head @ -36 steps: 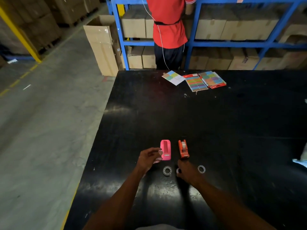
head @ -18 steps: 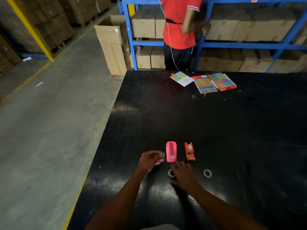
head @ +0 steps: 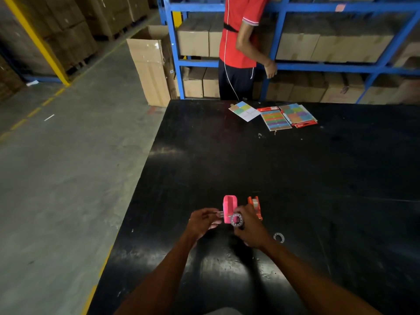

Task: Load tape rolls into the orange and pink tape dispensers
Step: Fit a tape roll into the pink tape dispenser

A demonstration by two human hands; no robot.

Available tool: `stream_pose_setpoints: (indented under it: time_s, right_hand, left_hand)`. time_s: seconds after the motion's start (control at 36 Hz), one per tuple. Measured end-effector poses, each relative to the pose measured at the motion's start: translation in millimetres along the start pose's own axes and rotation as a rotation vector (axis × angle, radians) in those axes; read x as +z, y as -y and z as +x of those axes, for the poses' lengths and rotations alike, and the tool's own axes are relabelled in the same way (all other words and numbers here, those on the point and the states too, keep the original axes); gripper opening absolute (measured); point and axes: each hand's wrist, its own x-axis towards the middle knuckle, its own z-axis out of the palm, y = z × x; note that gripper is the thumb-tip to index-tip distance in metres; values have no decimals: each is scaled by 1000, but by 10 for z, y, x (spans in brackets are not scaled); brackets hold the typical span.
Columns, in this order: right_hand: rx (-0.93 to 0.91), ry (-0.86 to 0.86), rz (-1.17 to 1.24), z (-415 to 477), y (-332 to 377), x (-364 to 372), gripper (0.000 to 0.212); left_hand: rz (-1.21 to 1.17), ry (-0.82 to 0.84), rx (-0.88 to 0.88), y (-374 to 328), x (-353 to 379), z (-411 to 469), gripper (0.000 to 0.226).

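A pink tape dispenser (head: 230, 204) stands on the black table (head: 295, 178) with its cavity showing nothing inside. Just to its right is an orange tape dispenser (head: 256, 203) with a roll seated in it. My right hand (head: 250, 226) holds a clear tape roll (head: 237, 220) lifted in front of the pink dispenser's near end. My left hand (head: 203, 221) pinches a small clear piece, which looks like the tape's free end, beside the pink dispenser. A second small ring-shaped roll or core (head: 278, 237) lies flat to the right of my right hand.
Colourful sticky-note packs (head: 286, 115) and a card (head: 244, 110) lie at the table's far edge. A person in a red shirt (head: 241, 42) stands behind it at blue shelving (head: 318, 64) filled with cartons. The table's left edge drops to the concrete floor (head: 68, 178).
My right hand picked the tape roll up off the table and raised it to the pink dispenser's near end. My left hand stayed beside the pink dispenser, still pinching.
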Motion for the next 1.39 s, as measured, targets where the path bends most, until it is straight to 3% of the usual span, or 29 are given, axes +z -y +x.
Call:
stream_pose_setpoints:
  time_s: [0.72,1.11,1.39]
  right_hand:
    - [-124,-41,14,99,132,-76,41]
    - [-158,-43,-17,84,174,-118,46]
    - [-165,-65,58,99,196,-109,48]
  left_hand:
    - [42,138,-2,-96,72,-165,15]
    - [-17,38,35,-86,126,-161,20]
    - [-69,108,-10,-56,109,-136,22]
